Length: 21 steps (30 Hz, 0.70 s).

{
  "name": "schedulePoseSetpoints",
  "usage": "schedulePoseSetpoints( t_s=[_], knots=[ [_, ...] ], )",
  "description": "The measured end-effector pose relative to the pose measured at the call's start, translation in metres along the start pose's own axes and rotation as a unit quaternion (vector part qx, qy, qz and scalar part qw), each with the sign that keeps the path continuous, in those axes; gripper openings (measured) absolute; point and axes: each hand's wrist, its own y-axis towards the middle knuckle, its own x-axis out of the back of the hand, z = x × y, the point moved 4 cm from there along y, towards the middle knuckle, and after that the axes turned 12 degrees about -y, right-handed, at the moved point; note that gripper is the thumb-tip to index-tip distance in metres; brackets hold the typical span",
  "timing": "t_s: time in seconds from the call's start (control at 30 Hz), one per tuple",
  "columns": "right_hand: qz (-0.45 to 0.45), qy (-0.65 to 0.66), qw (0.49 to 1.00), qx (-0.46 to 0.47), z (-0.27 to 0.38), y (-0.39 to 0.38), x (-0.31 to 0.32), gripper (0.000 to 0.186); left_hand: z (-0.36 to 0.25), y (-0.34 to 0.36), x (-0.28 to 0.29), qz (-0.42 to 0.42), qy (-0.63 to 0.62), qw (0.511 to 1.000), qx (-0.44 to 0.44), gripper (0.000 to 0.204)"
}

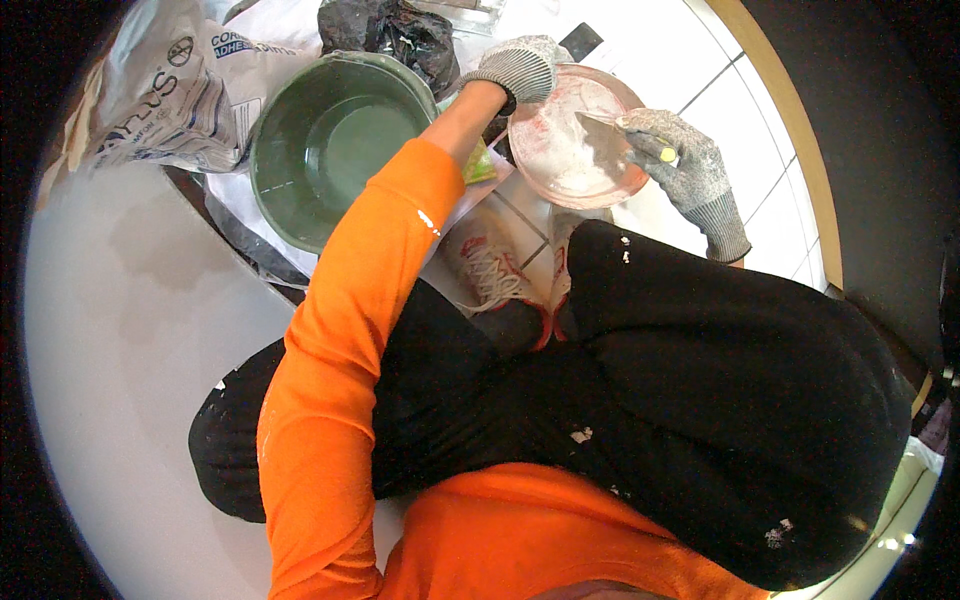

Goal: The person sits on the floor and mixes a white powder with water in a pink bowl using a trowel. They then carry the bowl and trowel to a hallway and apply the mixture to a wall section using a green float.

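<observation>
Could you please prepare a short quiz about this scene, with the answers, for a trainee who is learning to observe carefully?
1. Multiple choice. What does the right hand, in a grey knitted glove, hold?
A) a wooden brush
B) a flat-bladed metal scraper
C) a steel spoon

2. True or false. The round green plastic basin stands to the left of the round pink container with whitish material inside.

3. Fill in the gap. The left hand, also in a grey knitted glove, is at the far ____ of the pink container.

Key: 1. B; 2. True; 3. rim.
</observation>
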Motion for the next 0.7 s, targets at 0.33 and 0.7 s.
schedulePoseSetpoints(
  t_s=[0.33, 0.7],
  knots=[
    [0.086, 0.101, 0.991, -0.022, 0.010, 0.003, 0.002, 0.036, 0.021, -0.001, -0.012, -0.021, 0.017, 0.999, 0.024, 0.035],
    [-0.045, 0.192, 0.968, -0.152, 0.019, 0.014, -0.035, 0.049, -0.005, 0.008, -0.007, -0.024, 0.063, 0.998, 0.004, 0.029]
  ],
)
